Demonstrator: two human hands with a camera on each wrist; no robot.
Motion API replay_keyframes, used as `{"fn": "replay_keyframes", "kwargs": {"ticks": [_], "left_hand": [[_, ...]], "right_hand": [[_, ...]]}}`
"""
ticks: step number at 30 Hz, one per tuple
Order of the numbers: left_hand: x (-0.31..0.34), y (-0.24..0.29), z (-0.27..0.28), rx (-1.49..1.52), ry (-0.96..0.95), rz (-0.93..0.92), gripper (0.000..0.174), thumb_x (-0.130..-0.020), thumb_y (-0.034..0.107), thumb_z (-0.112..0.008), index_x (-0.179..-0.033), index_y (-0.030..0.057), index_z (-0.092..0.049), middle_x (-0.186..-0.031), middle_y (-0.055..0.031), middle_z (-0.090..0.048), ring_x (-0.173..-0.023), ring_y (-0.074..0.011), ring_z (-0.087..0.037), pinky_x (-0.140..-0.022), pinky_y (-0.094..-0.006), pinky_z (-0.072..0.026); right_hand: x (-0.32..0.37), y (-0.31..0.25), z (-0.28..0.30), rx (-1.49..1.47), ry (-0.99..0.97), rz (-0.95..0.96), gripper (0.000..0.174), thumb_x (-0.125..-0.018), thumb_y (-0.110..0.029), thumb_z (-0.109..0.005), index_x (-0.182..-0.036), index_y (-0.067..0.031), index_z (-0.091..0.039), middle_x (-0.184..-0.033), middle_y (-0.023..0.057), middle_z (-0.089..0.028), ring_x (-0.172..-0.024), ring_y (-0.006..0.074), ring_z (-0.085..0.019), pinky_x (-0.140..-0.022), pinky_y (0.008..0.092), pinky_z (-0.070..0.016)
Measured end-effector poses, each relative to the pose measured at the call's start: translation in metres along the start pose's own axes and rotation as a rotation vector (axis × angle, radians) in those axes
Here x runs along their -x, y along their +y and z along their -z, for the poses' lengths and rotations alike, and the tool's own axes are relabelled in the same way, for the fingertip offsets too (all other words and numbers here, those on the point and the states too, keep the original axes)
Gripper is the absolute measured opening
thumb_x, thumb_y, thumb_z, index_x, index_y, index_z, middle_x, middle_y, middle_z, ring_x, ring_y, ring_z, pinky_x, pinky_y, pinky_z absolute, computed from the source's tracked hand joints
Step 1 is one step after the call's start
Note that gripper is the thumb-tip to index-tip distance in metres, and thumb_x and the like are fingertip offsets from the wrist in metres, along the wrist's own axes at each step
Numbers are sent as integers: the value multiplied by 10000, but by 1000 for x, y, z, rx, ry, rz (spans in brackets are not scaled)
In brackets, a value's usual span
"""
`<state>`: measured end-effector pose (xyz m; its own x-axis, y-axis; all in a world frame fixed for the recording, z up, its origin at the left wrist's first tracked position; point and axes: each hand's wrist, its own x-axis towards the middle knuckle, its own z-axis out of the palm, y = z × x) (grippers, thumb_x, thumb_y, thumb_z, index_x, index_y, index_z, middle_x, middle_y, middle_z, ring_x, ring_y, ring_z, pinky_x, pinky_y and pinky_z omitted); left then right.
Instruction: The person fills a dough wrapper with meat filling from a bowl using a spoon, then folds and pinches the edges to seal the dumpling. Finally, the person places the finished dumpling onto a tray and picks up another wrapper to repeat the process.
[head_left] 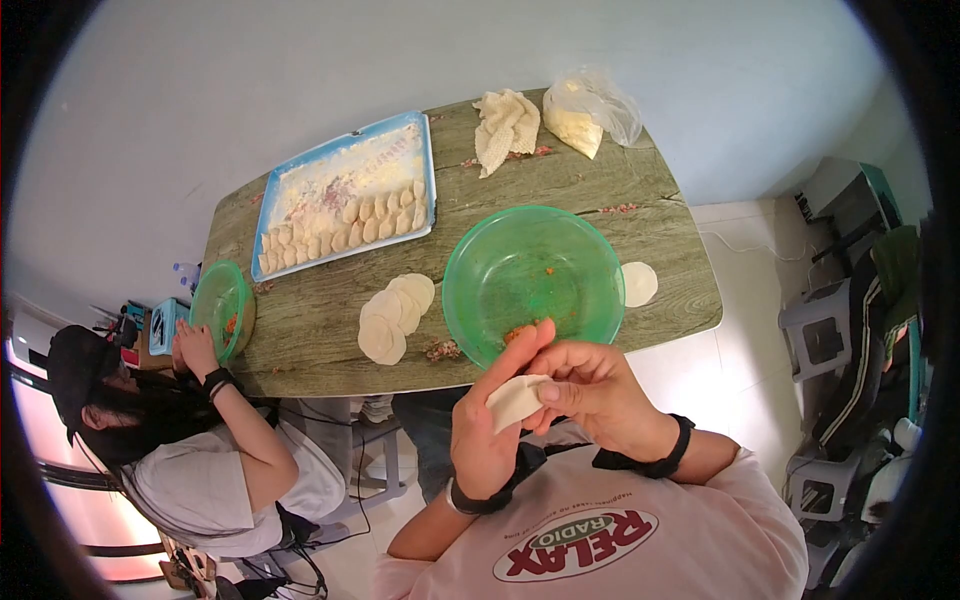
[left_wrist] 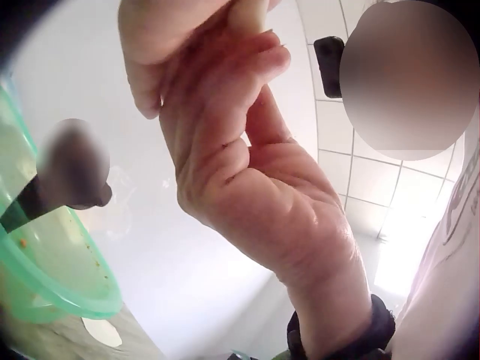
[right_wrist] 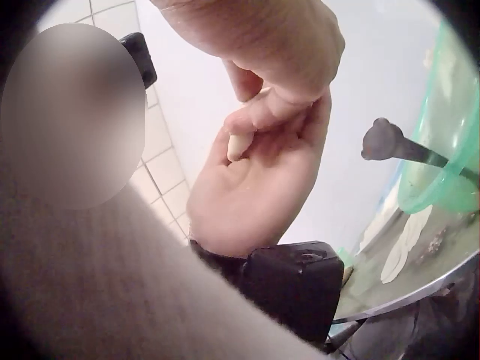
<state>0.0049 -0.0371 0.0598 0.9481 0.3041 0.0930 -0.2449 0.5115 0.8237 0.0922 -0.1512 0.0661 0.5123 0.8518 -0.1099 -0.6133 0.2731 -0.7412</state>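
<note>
Here, at the far left of the head view, another person (head_left: 220,470) in a black cap and pale top sits by the counter (head_left: 300,365), hands together at the rim of a small green bowl (head_left: 247,325) with orange-red bits in it. A blue container (head_left: 165,325) stands just beside that bowl. Next comes a blue-rimmed tray (head_left: 345,195), dusted with flour, bearing rows of shaped dumplings (head_left: 345,236) along its near side and right end. Nearer the counter's front edge, round wrappers (head_left: 382,335) lie overlapping.

The left hand (head_left: 480,435) is raised in front of the front edge, its grip open: the upper fingers reach out fairly straight, and the folded dough piece (head_left: 514,402) lies against them and the palm. Behind, a crumpled cream cloth (head_left: 507,128) rests on the counter. The large green bowl (head_left: 535,280) stands just beyond the hands, a little orange-red filling (head_left: 515,332) low inside it. Towards the back, a clear plastic bag (head_left: 590,115) holds something pale yellow; what it is cannot be told.

The right hand (head_left: 605,400) has its grip closed on the dough piece, pinching its right end between thumb and fingers. Just right of the large bowl lies a single wrapper (head_left: 639,284). Farther right, grey stools (head_left: 818,325) stand on the tiled floor.
</note>
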Motion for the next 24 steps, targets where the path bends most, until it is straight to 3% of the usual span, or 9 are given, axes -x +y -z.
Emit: {"fn": "replay_keyframes", "kwargs": {"ticks": [7,13,20,22,24], "left_hand": [[1,0,5,-78,23,-59,618,-978,386,-237,-1294,-118,-403,-1336,-209,-446,-1209,-249,-454,-1022,-344,-327],[2,3,4,-64,51,17,554,-981,326,-263,-1262,-114,-448,-1304,-206,-480,-1158,-234,-497,-998,-338,-353],[5,-2,9,-136,80,21,550,-979,335,-319,-1269,-117,-436,-1295,-193,-486,-1131,-227,-513,-985,-331,-366],[8,-4,8,-105,176,63,576,-986,356,-295,-1270,-131,-417,-1182,-196,-559,-985,-219,-590,-868,-336,-463],[10,-6,10,-46,179,100,563,-989,350,-299,-1254,-129,-432,-1150,-186,-573,-991,-222,-593,-863,-336,-469]], "right_hand": [[0,5,3,122,24,1,199,-891,-123,-591,-1007,37,-615,-902,85,-645,-743,124,-621,-637,231,-522],[1,7,3,253,77,91,167,-887,-99,-590,-991,27,-623,-858,70,-632,-694,116,-608,-623,227,-511],[2,4,-2,281,117,130,140,-885,-28,-568,-1005,32,-611,-891,77,-612,-718,115,-617,-628,221,-520],[2,6,-1,304,121,156,129,-882,-17,-567,-991,37,-608,-900,87,-604,-726,126,-619,-631,232,-530],[1,8,0,327,125,183,118,-878,-7,-566,-978,42,-606,-908,96,-597,-735,138,-622,-634,242,-540]]}}
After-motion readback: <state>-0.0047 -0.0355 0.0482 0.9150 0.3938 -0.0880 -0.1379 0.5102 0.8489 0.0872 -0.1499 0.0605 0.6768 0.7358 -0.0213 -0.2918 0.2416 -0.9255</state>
